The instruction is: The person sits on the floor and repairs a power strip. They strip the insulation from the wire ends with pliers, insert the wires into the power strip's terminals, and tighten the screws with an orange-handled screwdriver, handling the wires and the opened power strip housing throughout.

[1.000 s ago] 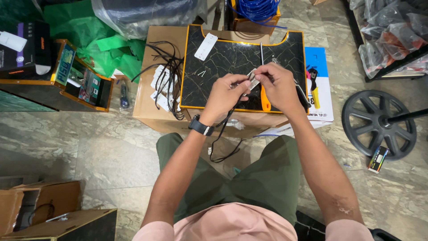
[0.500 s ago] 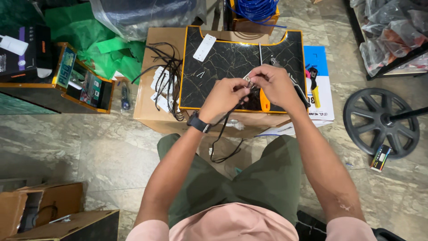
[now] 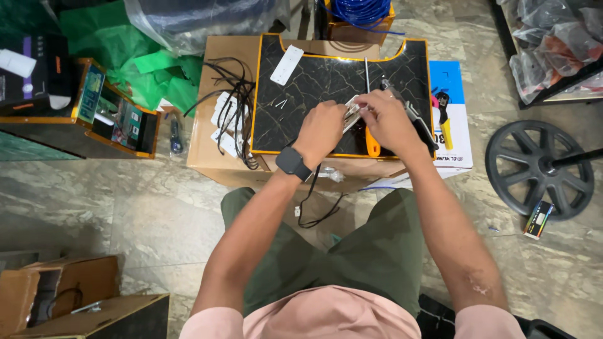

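White plastic part (image 3: 352, 113), small and flat, sits pinched between the left hand (image 3: 321, 130) and the right hand (image 3: 388, 120), both closed on it above the black marble-patterned board (image 3: 314, 81). On this board lie an orange-handled screwdriver (image 3: 372, 139) under the hands and a white strip (image 3: 286, 64) toward its far left corner. Left of the board, black cables (image 3: 231, 100) rest on the cardboard box (image 3: 207, 138); a black wheel (image 3: 540, 168) lies well right of it.

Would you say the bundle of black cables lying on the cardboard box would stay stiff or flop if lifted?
The black cables would likely flop, since the strands curve and trail loosely across the cardboard box. They look thin, so probably light, and they seem apt to tangle.
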